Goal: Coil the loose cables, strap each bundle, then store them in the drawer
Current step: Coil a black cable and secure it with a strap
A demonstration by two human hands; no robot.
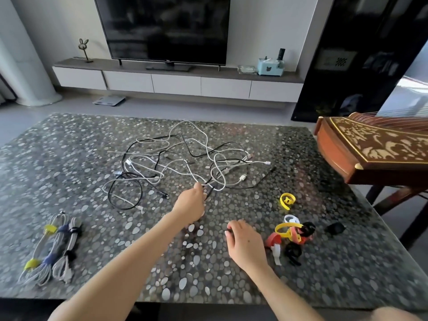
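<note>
Nearest us, the right hand (246, 243) rests on the tabletop (69, 158), fingers curled; we cannot tell if its grip holds anything. Just right of it lie the coloured straps (290, 232); at far left, three strapped bundles (53, 249). Ahead, the left hand (192, 203) has its grip pinched on a black cable (209, 192) at the near edge of the loose tangle (185, 158), mid-tabletop

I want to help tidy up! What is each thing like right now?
loose cables: tangled, uncoiled.
cable bundles: coiled, strapped, on table.
straps: unused, curled in a pile.
left hand: pinches a loose cable.
right hand: fingers bent on table; grip unclear.
TV: off.
cabinet drawers: shut.
</note>
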